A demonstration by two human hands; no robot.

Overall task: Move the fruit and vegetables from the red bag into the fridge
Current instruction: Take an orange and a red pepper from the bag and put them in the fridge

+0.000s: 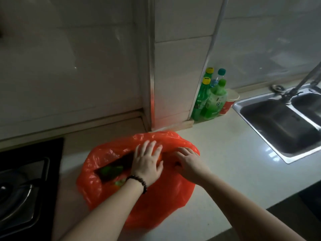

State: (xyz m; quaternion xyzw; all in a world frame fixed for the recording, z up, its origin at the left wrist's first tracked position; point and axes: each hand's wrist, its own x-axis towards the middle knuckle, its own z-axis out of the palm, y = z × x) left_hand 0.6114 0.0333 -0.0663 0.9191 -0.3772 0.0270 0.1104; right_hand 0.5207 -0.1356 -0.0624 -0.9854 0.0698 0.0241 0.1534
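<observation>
The red plastic bag (156, 202) lies on the pale counter with its mouth open toward the left. Inside it I see a green vegetable (112, 169) against a dark shape, and a smaller green piece (120, 183) lower down. My left hand (147, 162), with a bead bracelet at the wrist, rests flat with fingers spread over the bag's upper edge, above something orange (159, 157). My right hand (188, 164) sits beside it on the bag's right side, fingers curled into the plastic. The fridge is out of view.
A black gas hob (26, 185) occupies the counter's left. Green bottles (211, 101) and a red paper cup (228, 103) stand in the corner by a tiled pillar. A steel double sink (281, 127) with a tap is at the right. Counter edge runs lower right.
</observation>
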